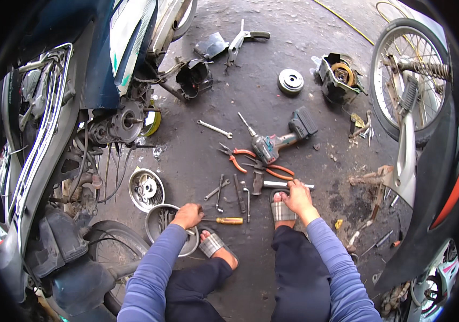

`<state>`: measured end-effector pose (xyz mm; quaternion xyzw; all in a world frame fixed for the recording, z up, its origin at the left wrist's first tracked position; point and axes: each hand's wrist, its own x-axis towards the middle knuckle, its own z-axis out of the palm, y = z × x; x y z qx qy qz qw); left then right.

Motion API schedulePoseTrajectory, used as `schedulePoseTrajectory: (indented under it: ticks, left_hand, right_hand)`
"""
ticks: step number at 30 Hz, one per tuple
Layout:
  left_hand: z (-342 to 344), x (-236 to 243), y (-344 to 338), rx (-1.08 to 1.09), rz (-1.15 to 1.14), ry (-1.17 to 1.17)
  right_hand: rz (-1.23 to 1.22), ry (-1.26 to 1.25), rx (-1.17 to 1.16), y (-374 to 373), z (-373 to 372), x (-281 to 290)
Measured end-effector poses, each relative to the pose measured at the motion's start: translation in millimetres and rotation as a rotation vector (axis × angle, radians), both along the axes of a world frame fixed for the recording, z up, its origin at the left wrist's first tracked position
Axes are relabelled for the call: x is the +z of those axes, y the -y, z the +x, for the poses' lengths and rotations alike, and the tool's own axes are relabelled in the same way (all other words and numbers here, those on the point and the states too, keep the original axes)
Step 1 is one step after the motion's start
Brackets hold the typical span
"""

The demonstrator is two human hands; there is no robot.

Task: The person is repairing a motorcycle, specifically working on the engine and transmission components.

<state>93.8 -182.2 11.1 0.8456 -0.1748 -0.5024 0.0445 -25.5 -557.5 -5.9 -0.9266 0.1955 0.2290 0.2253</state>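
My left hand is closed beside the rim of a round metal bowl holding metal parts. Its fingertips meet the thin shaft of a screwdriver with a yellow handle, which points to the right. My right hand is closed at the handle of a hammer on the ground by my right foot; its fingers partly cover the handle. Between my hands lie a small wrench, a dark metal bar and thin rods. Orange-handled pliers and a cordless impact driver lie just beyond.
A second bowl holds washers and small parts. A combination wrench, a round metal drum and an engine casing lie farther off. A partly stripped motorbike flanks my left; a motorbike wheel stands at the right.
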Motion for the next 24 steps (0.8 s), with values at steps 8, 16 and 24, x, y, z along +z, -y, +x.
schedulePoseTrajectory:
  ticks: [8, 16, 24]
  left_hand:
    - [-173.9, 83.5, -53.8, 0.26, 0.08, -0.044]
    - [-299.1, 141.4, -87.7, 0.487, -0.017, -0.177]
    - [-426.7, 163.2, -123.1, 0.632, -0.224, -0.218]
  right_hand:
    - [0.134, -0.07, -0.561, -37.1, -193.1, 88.2]
    - [0.303, -0.398, -0.839, -130.3, -373.8, 95.4]
    - [0.328, -0.427, -1.026, -215.0, -567.8, 143.3]
